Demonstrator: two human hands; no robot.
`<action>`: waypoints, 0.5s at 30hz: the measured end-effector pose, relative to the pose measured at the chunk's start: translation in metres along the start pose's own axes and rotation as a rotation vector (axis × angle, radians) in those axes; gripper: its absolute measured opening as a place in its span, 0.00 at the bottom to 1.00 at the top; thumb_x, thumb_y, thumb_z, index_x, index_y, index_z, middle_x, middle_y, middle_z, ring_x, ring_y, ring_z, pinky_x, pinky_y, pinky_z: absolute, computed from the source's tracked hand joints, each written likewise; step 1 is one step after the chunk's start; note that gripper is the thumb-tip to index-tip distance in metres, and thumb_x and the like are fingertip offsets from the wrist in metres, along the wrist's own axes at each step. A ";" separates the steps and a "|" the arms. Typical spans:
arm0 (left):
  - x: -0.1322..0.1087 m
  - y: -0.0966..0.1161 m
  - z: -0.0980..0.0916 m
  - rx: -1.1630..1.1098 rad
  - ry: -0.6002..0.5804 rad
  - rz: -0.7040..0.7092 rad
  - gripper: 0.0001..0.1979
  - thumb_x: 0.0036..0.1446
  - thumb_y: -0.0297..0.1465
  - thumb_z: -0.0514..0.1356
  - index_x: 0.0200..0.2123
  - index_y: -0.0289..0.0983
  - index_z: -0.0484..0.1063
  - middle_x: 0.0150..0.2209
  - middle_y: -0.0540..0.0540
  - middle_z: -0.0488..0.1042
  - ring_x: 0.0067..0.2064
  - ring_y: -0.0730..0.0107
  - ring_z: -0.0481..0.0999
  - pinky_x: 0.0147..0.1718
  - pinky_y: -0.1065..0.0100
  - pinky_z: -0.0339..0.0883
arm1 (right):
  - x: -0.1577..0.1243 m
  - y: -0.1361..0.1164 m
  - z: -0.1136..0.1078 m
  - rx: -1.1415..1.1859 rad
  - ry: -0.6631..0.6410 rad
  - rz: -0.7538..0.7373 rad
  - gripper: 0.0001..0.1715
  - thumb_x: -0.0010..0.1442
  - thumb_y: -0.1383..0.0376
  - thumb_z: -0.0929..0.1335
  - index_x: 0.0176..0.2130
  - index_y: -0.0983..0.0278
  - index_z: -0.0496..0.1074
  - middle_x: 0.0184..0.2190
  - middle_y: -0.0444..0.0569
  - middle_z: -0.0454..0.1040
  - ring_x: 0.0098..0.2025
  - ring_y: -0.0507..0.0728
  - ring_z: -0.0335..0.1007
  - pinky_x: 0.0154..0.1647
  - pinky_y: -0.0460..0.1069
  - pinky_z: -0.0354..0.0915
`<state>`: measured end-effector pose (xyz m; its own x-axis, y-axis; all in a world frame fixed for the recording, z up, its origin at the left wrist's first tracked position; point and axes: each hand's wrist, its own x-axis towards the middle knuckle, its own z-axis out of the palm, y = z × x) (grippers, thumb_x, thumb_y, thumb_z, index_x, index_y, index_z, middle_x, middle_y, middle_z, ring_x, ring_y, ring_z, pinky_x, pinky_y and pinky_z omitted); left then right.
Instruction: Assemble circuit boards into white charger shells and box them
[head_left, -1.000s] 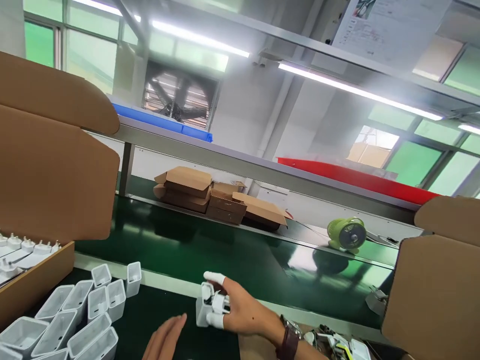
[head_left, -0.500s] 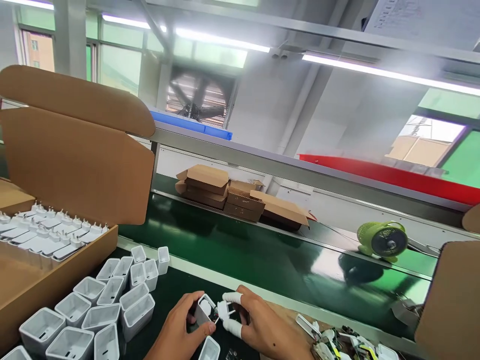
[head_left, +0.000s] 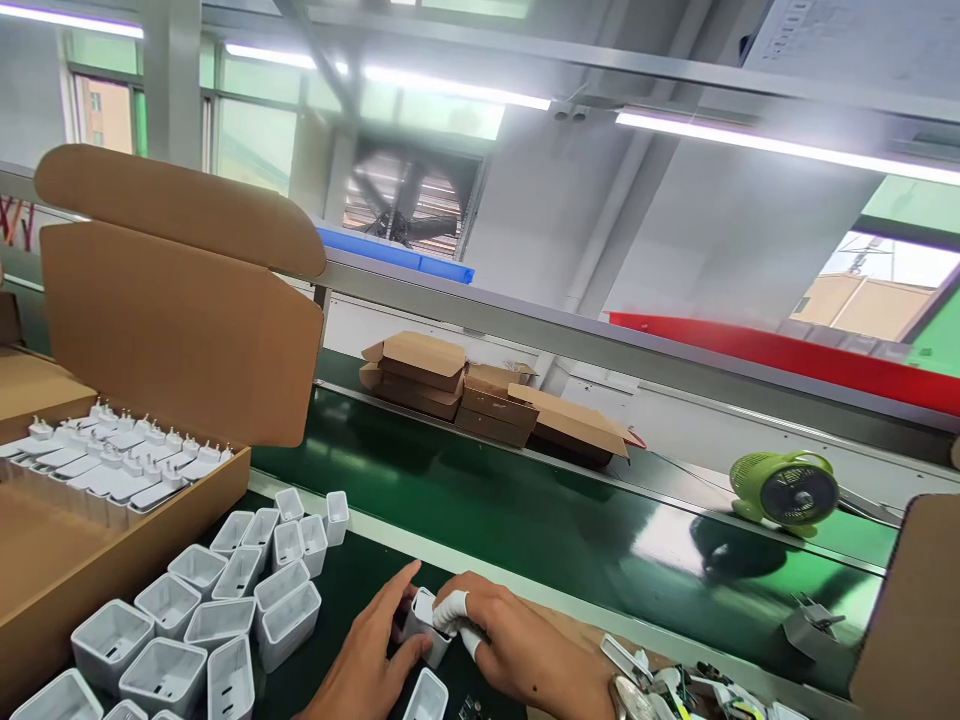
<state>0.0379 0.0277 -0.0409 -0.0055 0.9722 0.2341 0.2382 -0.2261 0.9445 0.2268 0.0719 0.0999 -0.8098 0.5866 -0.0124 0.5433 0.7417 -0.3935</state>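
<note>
My left hand (head_left: 375, 645) is closed round a white charger housing (head_left: 429, 643), thumb on the near side and fingers behind. My right hand (head_left: 495, 620), with white finger covers on thumb and forefinger, bends over the housing's top end. Its fingertips press at the housing's mouth on the white plug piece, which they mostly hide. Just in front of my hands stands another open white housing (head_left: 426, 697). Small dark metal parts (head_left: 471, 708) lie beside it. Several more empty white housings (head_left: 163, 672) stand grouped to the left.
At left, an open cardboard box (head_left: 150, 545) holds rows of finished-looking plug chargers (head_left: 124, 460). Circuit parts with wires (head_left: 686, 690) are heaped at lower right. Beyond runs a green conveyor belt (head_left: 480, 510), with a green fan (head_left: 786, 490) and cardboard boxes (head_left: 491, 405) behind it.
My right hand has brought the plug piece from beside the housing onto its mouth; its pins no longer show. The housing now stands more upright in my left hand. The view has shifted slightly left.
</note>
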 end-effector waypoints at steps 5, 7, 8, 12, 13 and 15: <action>0.000 0.008 -0.002 0.028 -0.003 0.111 0.18 0.67 0.34 0.59 0.57 0.44 0.79 0.64 0.42 0.76 0.63 0.53 0.76 0.62 0.55 0.72 | -0.001 -0.002 0.007 -0.112 -0.029 0.006 0.34 0.54 0.81 0.61 0.53 0.61 0.79 0.54 0.56 0.79 0.58 0.65 0.74 0.61 0.58 0.70; 0.002 0.012 -0.002 0.045 0.020 0.138 0.16 0.69 0.35 0.57 0.52 0.43 0.82 0.62 0.41 0.78 0.63 0.53 0.77 0.65 0.52 0.70 | -0.002 -0.001 0.015 -0.134 -0.016 0.013 0.33 0.57 0.80 0.60 0.55 0.62 0.78 0.55 0.58 0.79 0.59 0.66 0.74 0.61 0.60 0.70; 0.002 0.015 -0.003 0.057 0.028 0.149 0.16 0.70 0.36 0.56 0.52 0.43 0.82 0.61 0.41 0.79 0.63 0.53 0.78 0.64 0.51 0.70 | -0.003 0.000 0.018 -0.133 -0.006 0.016 0.34 0.57 0.81 0.60 0.56 0.62 0.78 0.55 0.57 0.79 0.59 0.65 0.73 0.62 0.59 0.69; 0.003 0.022 -0.005 0.091 0.060 0.175 0.13 0.68 0.37 0.57 0.43 0.41 0.81 0.56 0.38 0.81 0.56 0.53 0.81 0.51 0.56 0.78 | -0.011 0.005 0.024 -0.084 0.045 0.037 0.45 0.51 0.82 0.62 0.64 0.59 0.71 0.67 0.53 0.71 0.66 0.60 0.69 0.68 0.53 0.64; 0.002 0.022 -0.006 0.098 0.080 0.188 0.12 0.68 0.38 0.58 0.39 0.40 0.79 0.53 0.39 0.81 0.52 0.54 0.82 0.47 0.58 0.78 | -0.016 0.006 0.023 -0.065 0.094 0.061 0.45 0.54 0.80 0.62 0.67 0.59 0.68 0.71 0.54 0.65 0.69 0.61 0.66 0.70 0.55 0.62; 0.001 0.022 -0.007 0.121 0.117 0.211 0.12 0.68 0.38 0.58 0.36 0.40 0.77 0.47 0.41 0.80 0.44 0.59 0.82 0.41 0.61 0.77 | -0.030 0.006 0.020 -0.014 0.214 0.138 0.38 0.64 0.73 0.63 0.70 0.60 0.63 0.75 0.57 0.58 0.72 0.63 0.61 0.72 0.59 0.60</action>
<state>0.0367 0.0229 -0.0184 -0.0541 0.8892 0.4544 0.3604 -0.4070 0.8393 0.2496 0.0523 0.0791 -0.6634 0.7368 0.1306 0.6492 0.6536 -0.3891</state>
